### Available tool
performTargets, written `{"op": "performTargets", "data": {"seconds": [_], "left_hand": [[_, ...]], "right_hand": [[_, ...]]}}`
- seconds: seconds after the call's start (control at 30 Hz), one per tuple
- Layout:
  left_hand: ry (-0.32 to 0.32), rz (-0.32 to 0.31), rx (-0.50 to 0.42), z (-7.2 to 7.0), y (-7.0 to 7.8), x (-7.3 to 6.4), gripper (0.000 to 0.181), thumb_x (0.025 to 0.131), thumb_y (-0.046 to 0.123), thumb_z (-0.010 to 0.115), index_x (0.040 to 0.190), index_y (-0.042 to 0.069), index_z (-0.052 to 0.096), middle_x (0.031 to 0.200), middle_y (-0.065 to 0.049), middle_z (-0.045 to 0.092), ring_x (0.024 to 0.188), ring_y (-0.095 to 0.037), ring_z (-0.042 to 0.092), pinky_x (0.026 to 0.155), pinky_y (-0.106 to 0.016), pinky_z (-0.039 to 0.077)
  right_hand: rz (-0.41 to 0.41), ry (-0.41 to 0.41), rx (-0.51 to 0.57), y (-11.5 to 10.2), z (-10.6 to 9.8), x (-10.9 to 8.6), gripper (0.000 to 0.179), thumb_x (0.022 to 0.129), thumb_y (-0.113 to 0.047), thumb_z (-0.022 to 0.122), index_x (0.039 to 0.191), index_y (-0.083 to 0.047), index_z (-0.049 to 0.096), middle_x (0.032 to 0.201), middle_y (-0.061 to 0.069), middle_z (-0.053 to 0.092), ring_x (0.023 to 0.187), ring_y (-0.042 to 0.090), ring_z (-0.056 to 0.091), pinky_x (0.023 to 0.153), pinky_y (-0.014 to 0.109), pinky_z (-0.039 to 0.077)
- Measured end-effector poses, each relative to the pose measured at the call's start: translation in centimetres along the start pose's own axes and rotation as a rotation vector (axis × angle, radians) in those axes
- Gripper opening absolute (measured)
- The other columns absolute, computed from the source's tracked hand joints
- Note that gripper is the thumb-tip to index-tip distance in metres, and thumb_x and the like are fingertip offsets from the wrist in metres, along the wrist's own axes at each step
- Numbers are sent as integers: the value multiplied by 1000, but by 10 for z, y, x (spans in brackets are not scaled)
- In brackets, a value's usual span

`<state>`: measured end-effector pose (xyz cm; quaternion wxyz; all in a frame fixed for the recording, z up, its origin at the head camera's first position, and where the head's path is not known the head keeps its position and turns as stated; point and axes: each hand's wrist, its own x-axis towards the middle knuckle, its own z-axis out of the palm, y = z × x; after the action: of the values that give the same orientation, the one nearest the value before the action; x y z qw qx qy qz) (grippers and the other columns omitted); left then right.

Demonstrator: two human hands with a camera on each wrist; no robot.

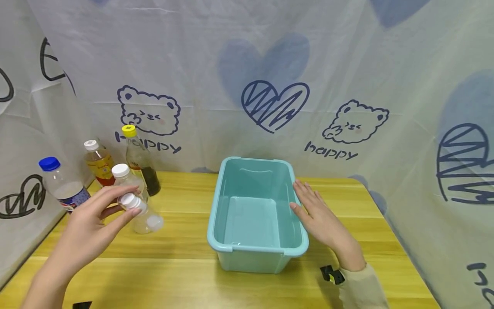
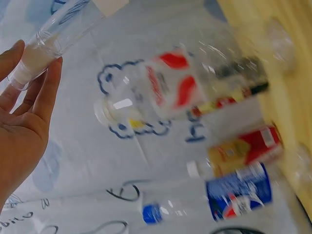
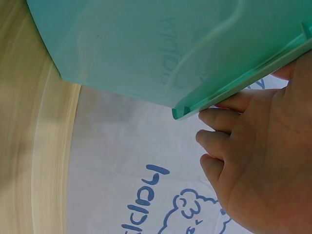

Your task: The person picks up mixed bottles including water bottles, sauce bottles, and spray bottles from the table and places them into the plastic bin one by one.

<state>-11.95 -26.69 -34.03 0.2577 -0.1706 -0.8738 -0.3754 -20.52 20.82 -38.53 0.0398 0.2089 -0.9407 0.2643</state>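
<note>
My left hand [image 1: 90, 223] pinches a small clear plastic bottle [image 1: 148, 222] near its white cap, thumb on one side and fingers on the other. In the left wrist view that bottle [image 2: 73, 24] tilts up at the top left. Close behind it is a clear bottle [image 2: 168, 83] with a white cap and a red and white label. My right hand [image 1: 322, 221] rests its fairly straight fingers on the right rim of a teal plastic bin [image 1: 251, 259]. The right wrist view shows the fingers [image 3: 214, 141] along the bin's edge.
At the left stand a blue-capped bottle [image 1: 63, 186], a white-capped bottle [image 1: 101, 165] with a yellow and red label, and a yellow-capped bottle [image 1: 140, 161] with dark liquid. Behind the wooden table [image 1: 173, 279] hangs a printed cloth [image 1: 208, 86].
</note>
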Motion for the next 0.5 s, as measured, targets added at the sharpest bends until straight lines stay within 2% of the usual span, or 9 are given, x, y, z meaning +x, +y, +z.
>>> {"op": "performTargets", "data": {"seconds": [0.27,0.5], "left_hand": [[-14,53,-56,16,23,30,54,87,-9,79,135,13,68,127,1,66,108,1,61,91,-7,50],[-21,146,-131,32,35,55,55,87,-11,77,137,9,66,128,-4,67,107,-1,61,96,-11,50]], "right_hand": [[0,0,-2,1,1,0,66,113,-43,38,165,-4,23,172,13,18,159,37,10,128,59,9],[4,2,5,0,1,-1,66,113,-43,38,165,-5,24,172,12,18,159,36,10,128,58,8]]}}
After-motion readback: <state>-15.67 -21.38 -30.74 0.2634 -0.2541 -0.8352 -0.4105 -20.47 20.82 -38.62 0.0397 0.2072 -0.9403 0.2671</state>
